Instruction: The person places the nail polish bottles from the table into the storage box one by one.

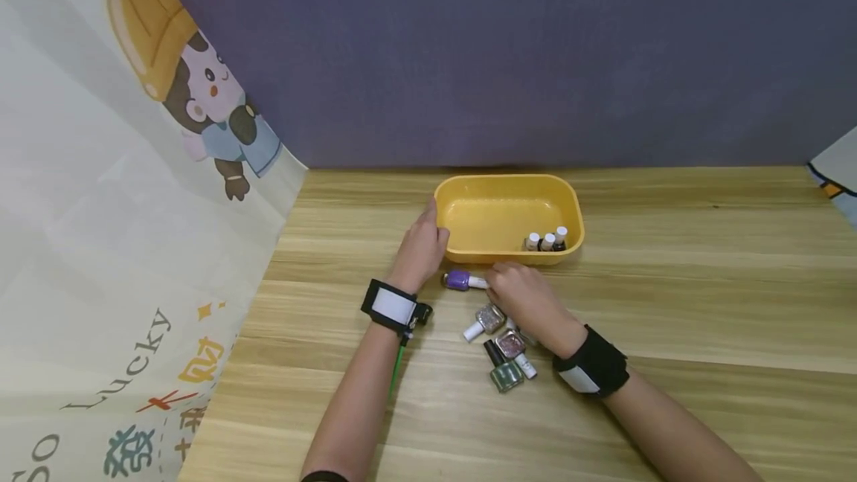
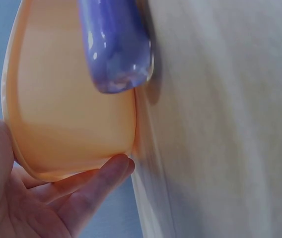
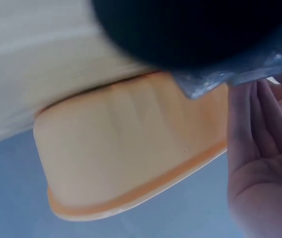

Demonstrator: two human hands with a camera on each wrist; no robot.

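A yellow plastic basket (image 1: 489,216) stands on the wooden table. My left hand (image 1: 420,250) grips its left end, thumb by the rim and fingers against the outer wall, as the left wrist view (image 2: 56,203) shows. In front of the basket lies a purple nail polish bottle (image 1: 458,280), its white cap pointing right. My right hand (image 1: 529,305) pinches that cap; its fingertips are partly hidden. Below that hand lie a silver glitter nail polish bottle (image 1: 491,317), a pinkish glitter one (image 1: 511,344) and a green one with a black cap (image 1: 506,376). Another bottle is mostly covered by the hand.
Inside the basket, three white-capped bottles (image 1: 547,242) stand in the front right corner. A dark blue-grey panel (image 1: 535,58) rises behind the table. On the left hangs a light printed sheet (image 1: 100,207) with a cartoon figure.
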